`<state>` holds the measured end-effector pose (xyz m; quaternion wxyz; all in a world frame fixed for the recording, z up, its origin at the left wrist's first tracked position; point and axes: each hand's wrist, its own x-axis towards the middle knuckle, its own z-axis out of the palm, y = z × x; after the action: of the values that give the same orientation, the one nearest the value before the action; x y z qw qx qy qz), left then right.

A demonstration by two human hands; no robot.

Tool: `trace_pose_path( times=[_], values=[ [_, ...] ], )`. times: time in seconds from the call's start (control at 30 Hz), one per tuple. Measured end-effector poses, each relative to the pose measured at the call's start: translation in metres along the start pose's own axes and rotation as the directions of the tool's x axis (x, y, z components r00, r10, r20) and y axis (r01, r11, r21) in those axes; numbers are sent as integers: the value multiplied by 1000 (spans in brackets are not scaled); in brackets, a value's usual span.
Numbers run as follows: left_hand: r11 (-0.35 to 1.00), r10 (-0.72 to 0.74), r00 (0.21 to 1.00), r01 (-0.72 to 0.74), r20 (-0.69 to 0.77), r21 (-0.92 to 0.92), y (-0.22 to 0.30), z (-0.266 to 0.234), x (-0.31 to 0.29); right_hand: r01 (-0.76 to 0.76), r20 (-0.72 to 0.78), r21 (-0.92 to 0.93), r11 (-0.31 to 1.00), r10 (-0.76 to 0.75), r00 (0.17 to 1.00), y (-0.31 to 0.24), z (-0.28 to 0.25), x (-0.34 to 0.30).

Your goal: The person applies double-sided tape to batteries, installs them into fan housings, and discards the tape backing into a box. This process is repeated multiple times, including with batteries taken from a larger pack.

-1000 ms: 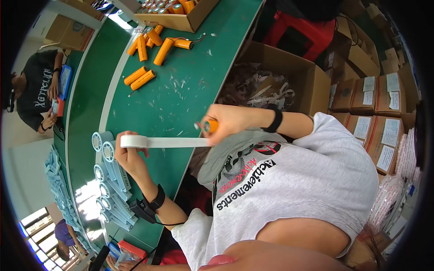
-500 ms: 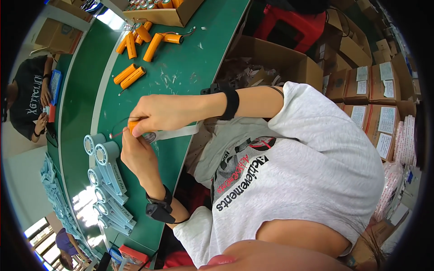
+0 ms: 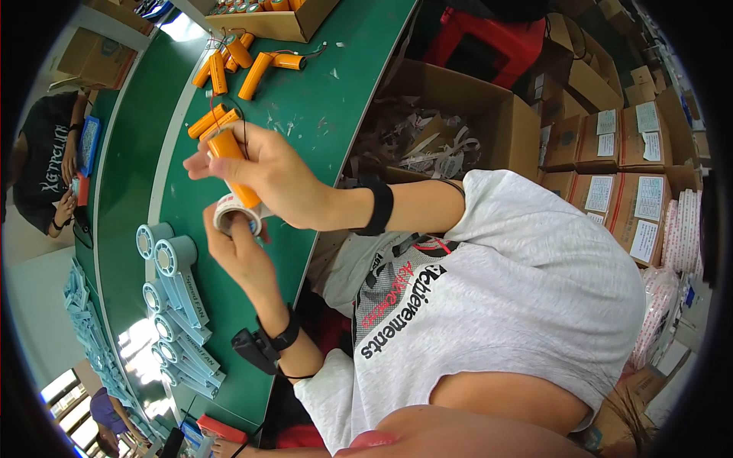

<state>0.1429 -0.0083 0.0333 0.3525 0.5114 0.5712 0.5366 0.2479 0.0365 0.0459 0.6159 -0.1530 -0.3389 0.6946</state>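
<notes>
My right hand point(image 3: 271, 172) grips an orange cylindrical battery point(image 3: 224, 145) between thumb and fingers. Thin dark and red wires rise from its upper end. Just below, my left hand point(image 3: 244, 256) holds a white-sided roll of tape point(image 3: 227, 206), with a finger or thumb through its core. The battery's lower end overlaps the roll's edge; whether they touch, I cannot tell. Behind my right hand, more orange batteries point(image 3: 208, 122) lie on the green table point(image 3: 321, 99). Light-blue handheld fans point(image 3: 175, 257) lie in a row beside my left hand.
Several wired batteries point(image 3: 256, 76) lie near a cardboard box point(image 3: 305, 21) of batteries. An open carton point(image 3: 489, 114) with paper scraps stands beside the table edge. A red stool point(image 3: 489, 42) is behind it. Across the table a person point(image 3: 50, 168) handles something red.
My hands have moved apart, and the right has turned the battery upright into view. The tape roll now shows around my left hand's finger or thumb. The pale strip beside them is no longer visible.
</notes>
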Motion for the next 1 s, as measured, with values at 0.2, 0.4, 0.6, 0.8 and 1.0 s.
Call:
trace_pose_path(
  times=[0.2,0.4,0.6,0.8,1.0],
  values=[
    [669,332,940,-293,78,683,-33,9,-4,166,-71,327,930,-150,986,-4,-14,16],
    [578,305,952,-208,27,789,-32,2,-4,471,191,78,879,-476,858,-59,-15,17],
    [235,145,957,-281,253,930,-2,-104,32,439,404,-785,437,-175,898,-74,-44,3],
    [245,-44,924,-358,380,901,8,-133,64,494,402,-693,525,-288,869,-73,-39,2],
    [115,-222,974,-26,51,993,-17,-102,78,339,447,-618,710,-38,894,-55,-15,9]
  ],
)
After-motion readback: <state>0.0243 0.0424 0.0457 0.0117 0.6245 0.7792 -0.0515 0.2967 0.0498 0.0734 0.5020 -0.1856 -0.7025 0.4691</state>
